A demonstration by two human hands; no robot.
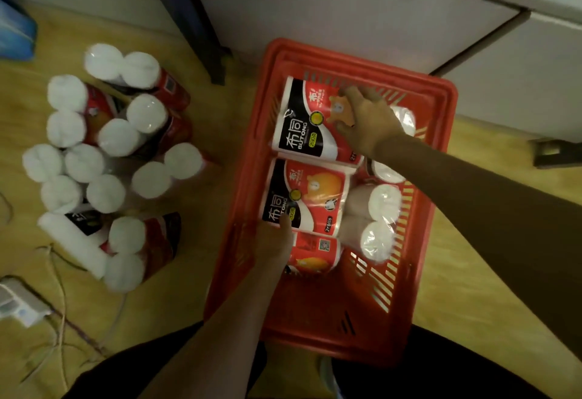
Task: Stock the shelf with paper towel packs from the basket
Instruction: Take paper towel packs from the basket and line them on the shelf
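Close right hand (pixel 365 118) – now spread on far pack (pixel 311 121) – fully before lifting from basket (pixel 441 134); left hand (pixel 277 241) rests flat on near pack (pixel 302 197)

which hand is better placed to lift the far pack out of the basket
Right. The right hand already lies on the far red-and-white plastic-wrapped paper towel pack in the red plastic basket, fingers spread over its top. The left hand is at the nearer pack.
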